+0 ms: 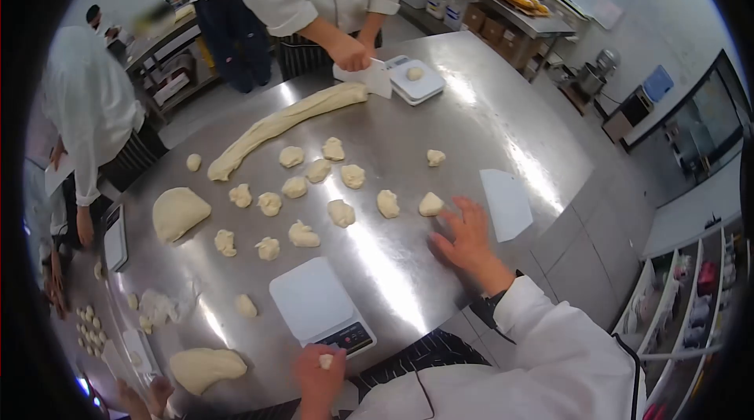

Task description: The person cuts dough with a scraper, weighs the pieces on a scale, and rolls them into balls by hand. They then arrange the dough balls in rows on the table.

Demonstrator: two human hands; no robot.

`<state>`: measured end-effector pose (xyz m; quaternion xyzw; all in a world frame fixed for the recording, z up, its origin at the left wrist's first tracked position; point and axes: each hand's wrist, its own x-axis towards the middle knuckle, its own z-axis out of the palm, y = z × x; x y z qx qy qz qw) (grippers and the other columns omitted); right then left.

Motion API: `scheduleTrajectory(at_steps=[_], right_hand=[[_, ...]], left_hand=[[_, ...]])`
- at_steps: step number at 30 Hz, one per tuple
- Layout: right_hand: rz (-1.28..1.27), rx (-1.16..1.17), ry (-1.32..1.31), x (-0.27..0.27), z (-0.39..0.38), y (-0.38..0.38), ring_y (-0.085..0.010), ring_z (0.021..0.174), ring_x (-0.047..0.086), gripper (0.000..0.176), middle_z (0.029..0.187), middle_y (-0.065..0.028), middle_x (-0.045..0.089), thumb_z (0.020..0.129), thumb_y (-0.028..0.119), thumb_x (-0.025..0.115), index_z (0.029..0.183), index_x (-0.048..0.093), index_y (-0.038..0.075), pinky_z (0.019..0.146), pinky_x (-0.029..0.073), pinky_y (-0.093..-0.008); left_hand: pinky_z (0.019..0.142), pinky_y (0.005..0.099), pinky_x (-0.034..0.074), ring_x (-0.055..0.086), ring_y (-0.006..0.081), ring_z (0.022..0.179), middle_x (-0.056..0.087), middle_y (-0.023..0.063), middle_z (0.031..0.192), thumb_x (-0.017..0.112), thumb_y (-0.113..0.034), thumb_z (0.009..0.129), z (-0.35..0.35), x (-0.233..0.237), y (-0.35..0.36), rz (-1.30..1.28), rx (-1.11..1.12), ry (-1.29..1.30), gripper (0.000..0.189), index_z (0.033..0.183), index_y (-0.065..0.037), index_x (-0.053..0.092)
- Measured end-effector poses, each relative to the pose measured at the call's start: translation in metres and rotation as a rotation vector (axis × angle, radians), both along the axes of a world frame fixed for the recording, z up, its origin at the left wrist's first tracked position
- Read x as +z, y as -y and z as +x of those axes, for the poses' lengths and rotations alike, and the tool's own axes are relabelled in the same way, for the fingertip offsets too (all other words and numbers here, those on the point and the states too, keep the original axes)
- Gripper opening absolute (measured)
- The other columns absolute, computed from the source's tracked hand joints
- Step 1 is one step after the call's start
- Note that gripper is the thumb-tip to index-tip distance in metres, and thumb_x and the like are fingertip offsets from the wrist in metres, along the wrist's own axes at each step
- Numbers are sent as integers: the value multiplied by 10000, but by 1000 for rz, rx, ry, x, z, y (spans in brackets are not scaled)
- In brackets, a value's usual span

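My left hand [318, 381] is closed at the front edge of the table, with a small bit of dough [326, 361] showing at its fingers. Right beside it stands a white digital scale [312, 300], its platform bare. My right hand [465, 238] reaches over the steel table with fingers spread, the fingertips right at a dough piece [430, 204]. To its right lies a white flat scraper [506, 204]. Several rough dough pieces [341, 213] are scattered left of my right hand, and a lone small one [436, 157] sits farther back.
Across the steel table [503, 121], a person's hands [353, 51] hold a white scraper [380, 78] at the end of a long dough roll [290, 121]. Another scale [416, 82] there bears a dough piece. Larger dough lumps [181, 214] lie left; other people work along that side.
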<state>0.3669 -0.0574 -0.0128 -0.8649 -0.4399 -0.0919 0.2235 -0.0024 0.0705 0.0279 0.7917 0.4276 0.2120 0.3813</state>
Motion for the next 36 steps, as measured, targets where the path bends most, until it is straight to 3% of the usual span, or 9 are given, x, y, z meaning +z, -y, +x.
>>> scheduleTrajectory(at_steps=[4,9,12,17,22,26,28,31,36], right_hand=[[-375,-422,-118,-24,65,64,-417,1396,252,502,1506,-139,337,882,401,592,1319,538,160,1095,208,-629],[-491,-252,-153,-28,184,118,-363,1437,203,486,1546,-35,301,956,381,474,1410,443,212,1114,188,-626],[-498,-355,-161,-44,274,134,-338,1436,220,483,1547,-19,303,967,350,451,1434,408,234,1121,194,-608],[-274,-161,-50,-32,359,143,-351,1358,336,628,1514,-149,329,848,434,623,1400,464,182,1098,256,-507],[-448,-252,-32,-41,420,113,-375,1390,281,619,1487,-105,371,833,353,659,1385,468,148,1098,221,-599],[-453,-187,168,-31,417,94,-383,1374,306,505,1461,-125,394,847,232,627,1327,510,131,1084,237,-605],[-101,163,50,-30,376,66,-393,1264,438,421,1351,-203,484,811,162,631,1222,571,91,1020,363,-520],[-13,590,-378,-13,264,0,-396,1233,466,519,1334,-214,498,752,272,742,1209,592,77,1019,406,-456],[76,774,-111,-47,198,-100,-361,1074,530,278,1121,-114,593,780,200,727,1019,646,83,885,461,-430]], left_hand=[[688,410,481,599,330,795,605,157,876,703,-103,764,83,2,7,-96,-375,5,164,895,-44,624],[717,438,496,596,356,870,575,156,974,644,-95,801,158,-6,17,54,-416,-162,183,980,-61,623],[717,457,510,606,334,896,561,133,978,626,-141,827,164,-33,10,233,-154,-658,186,1007,-97,632],[753,470,501,593,381,911,548,160,1017,655,-187,812,144,-31,3,451,223,-669,309,1083,-59,582],[793,485,498,578,411,981,526,184,1112,679,-307,819,109,-40,-10,384,617,-771,493,1201,-36,527],[815,490,490,579,412,995,533,195,1114,682,-312,824,108,-35,-24,307,670,-861,488,1198,-35,537],[792,488,483,583,403,960,555,190,1055,686,-220,818,124,-30,-22,421,660,-698,376,1123,-34,568],[766,453,468,577,367,892,577,170,940,691,-121,788,182,-51,12,345,337,-207,209,966,-44,614],[779,430,457,564,333,888,594,129,899,720,-86,746,262,-76,47,475,-2,20,168,882,-65,623]])
